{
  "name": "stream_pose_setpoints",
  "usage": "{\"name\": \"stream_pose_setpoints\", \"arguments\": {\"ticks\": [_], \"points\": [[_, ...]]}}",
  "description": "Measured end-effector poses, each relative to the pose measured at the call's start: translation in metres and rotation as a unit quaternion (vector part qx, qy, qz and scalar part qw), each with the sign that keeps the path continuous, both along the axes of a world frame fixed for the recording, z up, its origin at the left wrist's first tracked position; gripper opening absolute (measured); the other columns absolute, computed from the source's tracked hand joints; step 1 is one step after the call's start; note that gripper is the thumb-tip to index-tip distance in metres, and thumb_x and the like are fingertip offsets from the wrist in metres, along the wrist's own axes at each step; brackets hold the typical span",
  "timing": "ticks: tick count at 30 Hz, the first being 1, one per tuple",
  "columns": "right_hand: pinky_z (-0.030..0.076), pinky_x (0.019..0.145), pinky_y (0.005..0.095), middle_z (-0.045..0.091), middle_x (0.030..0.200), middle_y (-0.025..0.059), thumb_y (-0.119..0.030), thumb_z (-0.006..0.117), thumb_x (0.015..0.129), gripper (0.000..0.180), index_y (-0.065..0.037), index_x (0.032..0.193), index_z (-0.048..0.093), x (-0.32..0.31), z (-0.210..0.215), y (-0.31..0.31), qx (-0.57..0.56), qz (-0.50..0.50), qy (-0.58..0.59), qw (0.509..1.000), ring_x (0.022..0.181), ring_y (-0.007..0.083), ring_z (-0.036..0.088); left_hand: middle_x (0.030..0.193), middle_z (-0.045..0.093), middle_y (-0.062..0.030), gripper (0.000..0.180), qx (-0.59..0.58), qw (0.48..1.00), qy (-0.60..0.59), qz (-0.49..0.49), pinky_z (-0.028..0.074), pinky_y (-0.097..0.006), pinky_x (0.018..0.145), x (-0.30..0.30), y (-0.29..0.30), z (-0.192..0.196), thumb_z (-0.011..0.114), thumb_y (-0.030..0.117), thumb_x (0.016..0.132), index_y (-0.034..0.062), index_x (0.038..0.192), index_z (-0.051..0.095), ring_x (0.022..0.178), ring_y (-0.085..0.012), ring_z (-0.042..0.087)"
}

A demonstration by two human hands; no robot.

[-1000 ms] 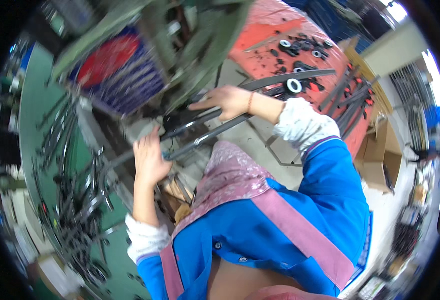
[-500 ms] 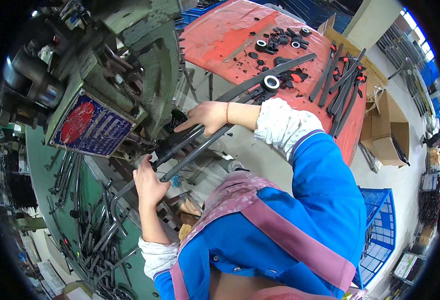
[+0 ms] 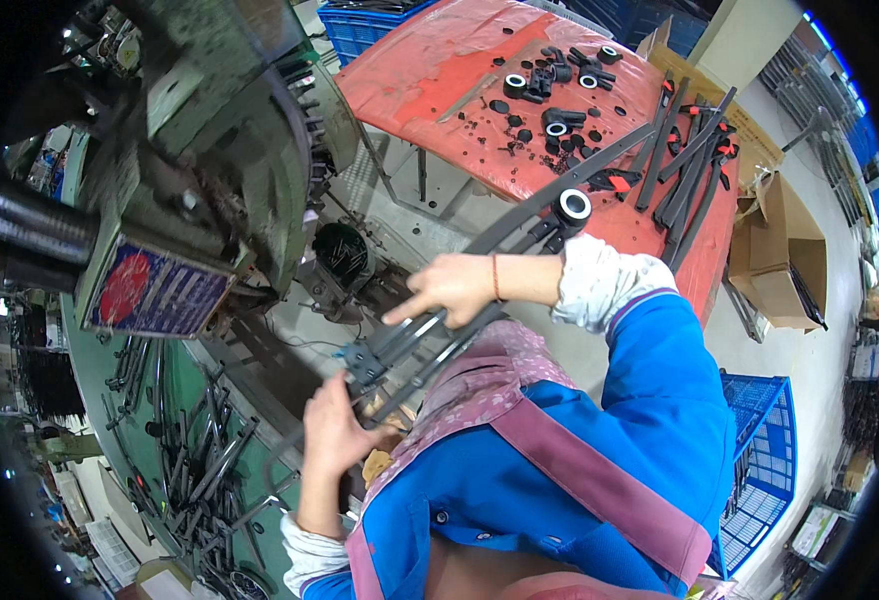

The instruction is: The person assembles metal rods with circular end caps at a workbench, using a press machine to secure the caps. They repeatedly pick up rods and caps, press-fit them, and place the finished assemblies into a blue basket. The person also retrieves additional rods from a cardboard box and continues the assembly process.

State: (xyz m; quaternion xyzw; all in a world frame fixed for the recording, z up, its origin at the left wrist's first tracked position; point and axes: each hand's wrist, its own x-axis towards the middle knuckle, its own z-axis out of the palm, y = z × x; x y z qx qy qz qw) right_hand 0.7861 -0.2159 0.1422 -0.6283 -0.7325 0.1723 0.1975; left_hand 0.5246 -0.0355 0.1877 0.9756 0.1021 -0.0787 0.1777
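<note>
A bundle of long black metal bars (image 3: 520, 225) with a bracket at its near end (image 3: 365, 362) runs slantwise from my chest toward the red table (image 3: 430, 90). My left hand (image 3: 332, 435) grips the bundle just below the bracket. Higher up, my right hand (image 3: 450, 290) lies on the bars, its fingers curled over them and the index finger stretched out. A black-and-white ring (image 3: 573, 207) sits by the bars near my right wrist. I wear a blue jacket and a pink apron.
A big green machine (image 3: 210, 130) with a blue and red plate (image 3: 150, 290) stands at the left. Several black bars (image 3: 195, 470) lie on the green bench below it. Black rings and clamps (image 3: 690, 170) cover the red table. Cardboard boxes (image 3: 785, 260) and a blue crate (image 3: 760, 470) stand at the right.
The bars have come away from the machine and lie nearer my body. Both hands moved down and right with them, and the view has swung toward the red table.
</note>
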Motion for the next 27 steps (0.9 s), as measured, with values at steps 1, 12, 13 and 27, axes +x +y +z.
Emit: {"name": "stream_pose_setpoints", "arguments": {"ticks": [1,12,13,27], "points": [[0.048,0.062,0.0473,0.055,0.080,0.0124,-0.013,0.070,0.059,0.084,-0.035,0.137,0.051,0.001,-0.009,-0.010,-0.002,0.001,0.007,1.000,0.072,0.0363,0.060,0.114,0.059,-0.0241,0.102,-0.036,0.999,0.000,-0.013,0.046,-0.045,0.091,-0.001,-0.009,-0.015,0.090,0.033,0.051,-0.0070,0.130,0.039,0.105,-0.0409,0.058],[0.050,0.071,0.0428,0.061,0.090,0.0105,-0.017,0.074,0.065,0.057,-0.023,0.121,0.065,0.094,-0.053,-0.079,0.049,-0.022,0.069,0.996,0.087,0.0333,0.062,0.089,0.065,-0.0213,0.038,-0.090,0.981,0.078,0.151,0.047,-0.050,0.072,0.092,-0.092,-0.059,0.052,0.040,0.093,0.0046,0.088,0.062,0.087,-0.0431,0.060],[0.051,0.073,0.0422,0.062,0.094,0.0106,-0.020,0.075,0.067,0.051,-0.020,0.117,0.068,0.106,-0.059,-0.083,0.079,-0.028,0.107,0.991,0.090,0.0332,0.062,0.087,0.065,-0.0210,0.037,-0.090,0.980,0.085,0.155,0.047,-0.050,0.072,0.095,-0.095,-0.062,0.052,0.040,0.093,0.0047,0.087,0.062,0.085,-0.0431,0.061],[0.052,0.083,0.0466,0.064,0.099,0.0166,-0.017,0.064,0.081,0.017,-0.004,0.090,0.069,0.368,-0.196,-0.089,-0.050,-0.560,-0.173,0.809,0.093,0.0371,0.064,0.085,0.065,-0.0193,0.036,-0.094,0.969,0.080,0.215,0.048,-0.049,0.069,0.085,-0.121,-0.068,0.058,0.038,0.090,0.0039,0.081,0.062,0.084,-0.0412,0.061]]}}
